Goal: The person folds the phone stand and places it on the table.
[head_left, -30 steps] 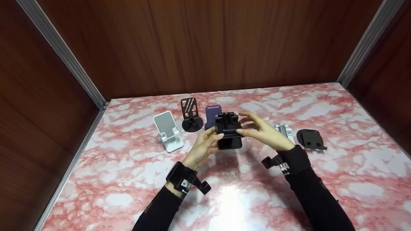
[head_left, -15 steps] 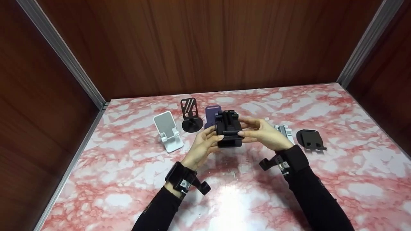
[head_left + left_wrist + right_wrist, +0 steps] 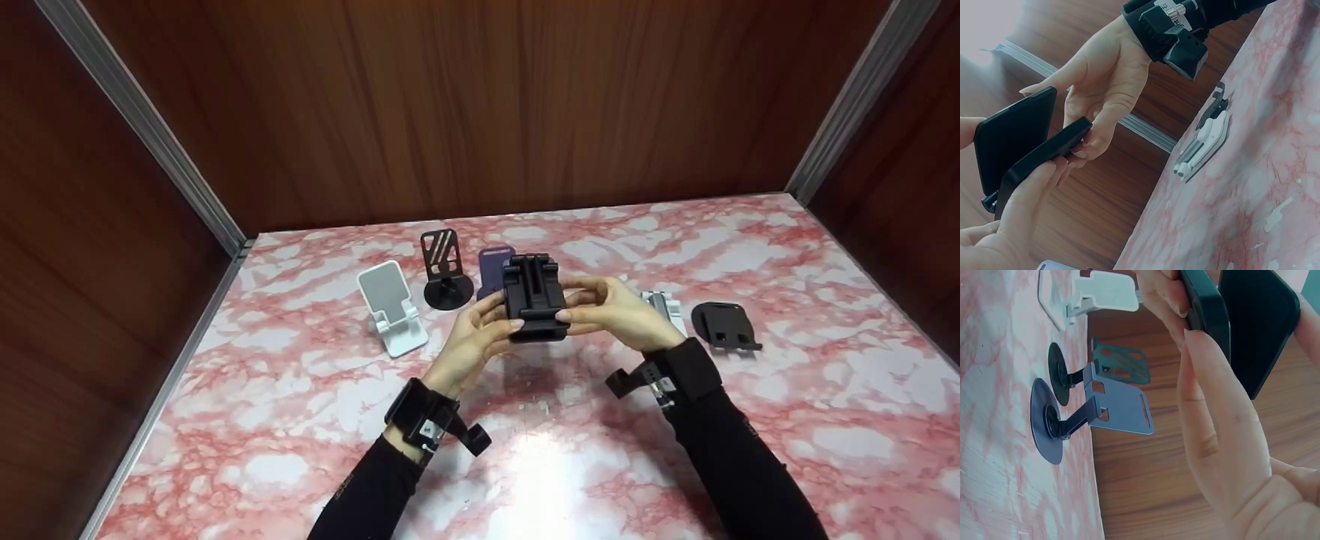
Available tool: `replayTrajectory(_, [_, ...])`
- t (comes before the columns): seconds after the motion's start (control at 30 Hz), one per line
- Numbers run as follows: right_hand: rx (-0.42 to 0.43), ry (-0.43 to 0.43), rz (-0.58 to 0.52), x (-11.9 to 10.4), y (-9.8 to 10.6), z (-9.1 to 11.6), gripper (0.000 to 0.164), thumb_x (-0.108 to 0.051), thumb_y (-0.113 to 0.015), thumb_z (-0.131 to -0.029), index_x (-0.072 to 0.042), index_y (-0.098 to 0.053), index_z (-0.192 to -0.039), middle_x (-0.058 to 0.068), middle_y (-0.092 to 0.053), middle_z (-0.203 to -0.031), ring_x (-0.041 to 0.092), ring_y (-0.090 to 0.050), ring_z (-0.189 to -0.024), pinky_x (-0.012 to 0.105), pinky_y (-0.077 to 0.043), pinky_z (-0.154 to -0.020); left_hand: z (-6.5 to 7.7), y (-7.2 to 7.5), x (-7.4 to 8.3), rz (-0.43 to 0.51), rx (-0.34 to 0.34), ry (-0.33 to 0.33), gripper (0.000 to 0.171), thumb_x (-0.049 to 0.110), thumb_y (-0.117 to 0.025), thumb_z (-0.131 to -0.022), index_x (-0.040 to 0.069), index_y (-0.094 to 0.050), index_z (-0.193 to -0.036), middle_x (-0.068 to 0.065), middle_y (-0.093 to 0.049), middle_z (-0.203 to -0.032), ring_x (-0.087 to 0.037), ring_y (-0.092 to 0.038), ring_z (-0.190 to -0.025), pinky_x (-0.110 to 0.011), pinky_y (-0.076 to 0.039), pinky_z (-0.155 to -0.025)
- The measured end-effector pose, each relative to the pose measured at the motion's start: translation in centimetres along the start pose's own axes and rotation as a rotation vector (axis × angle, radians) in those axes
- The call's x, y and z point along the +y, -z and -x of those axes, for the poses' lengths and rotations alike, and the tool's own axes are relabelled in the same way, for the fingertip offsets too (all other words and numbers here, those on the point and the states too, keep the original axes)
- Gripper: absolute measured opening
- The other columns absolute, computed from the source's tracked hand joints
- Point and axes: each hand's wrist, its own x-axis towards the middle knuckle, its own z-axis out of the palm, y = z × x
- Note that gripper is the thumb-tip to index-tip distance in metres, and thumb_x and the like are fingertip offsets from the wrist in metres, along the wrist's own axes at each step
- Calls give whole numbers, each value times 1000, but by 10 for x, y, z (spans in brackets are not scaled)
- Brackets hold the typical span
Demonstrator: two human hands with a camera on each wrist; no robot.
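A black folding phone stand (image 3: 535, 294) is held up over the table by both hands in the head view. My left hand (image 3: 472, 341) grips its left side, thumb on the near edge. On the opposite side, my right hand (image 3: 622, 313) pinches the near right corner, with other fingers behind. The left wrist view shows the stand's two plates (image 3: 1016, 140) partly folded, with an angled gap between them. Behind the held stand is a purple phone stand (image 3: 495, 268), partly covered in the head view; its round base (image 3: 1044, 422) appears in the right wrist view.
At the left are a white phone stand (image 3: 391, 304) and a black slotted stand (image 3: 448, 270), both raised. A folded white stand (image 3: 664, 307) and a folded black stand (image 3: 725, 326) lie at the right. Wood-grain panels (image 3: 480, 112) surround the marbled table (image 3: 300, 420).
The held stand has tilted, showing more of its grooved face and less of the lower plate. My right hand's fingers have shifted down and closer along its side.
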Motion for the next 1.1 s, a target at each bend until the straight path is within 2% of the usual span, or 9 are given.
replayTrajectory(0.4, [33, 20, 50, 0, -3, 0, 63, 5, -70, -84, 12, -39, -139, 13, -67, -93, 20, -67, -83, 40, -58, -80, -1, -1, -1, -36, 27, 6, 68, -11, -59, -84, -11, -30, -145, -23, -54, -122, -21, -64, -92, -27, -57, -76])
replayTrajectory(0.7, [40, 35, 35, 4, -2, -2, 39, 9, -70, -81, 8, -53, -116, 10, -69, -89, 18, -68, -80, 36, -58, -78, -1, 0, -1, -47, 31, -15, 70, -14, -60, -81, -12, -29, -145, -31, -55, -126, -25, -66, -96, -34, -57, -81])
replayTrajectory(0.93, [30, 64, 101, 5, 0, -3, 42, 11, -73, -79, 9, -54, -116, 9, -69, -90, 15, -67, -82, 29, -58, -75, -1, 0, -1, -52, 32, -32, 72, -17, -58, -81, -12, -27, -145, -34, -54, -126, -28, -66, -96, -34, -57, -80])
replayTrajectory(1.1, [-6, 69, 80, 5, 3, -3, 41, 11, -73, -78, 7, -54, -115, 8, -70, -90, 15, -67, -82, 29, -57, -75, -1, 0, -1, -66, 21, -30, 71, -17, -58, -81, -12, -28, -145, -32, -55, -126, -27, -66, -95, -34, -58, -80])
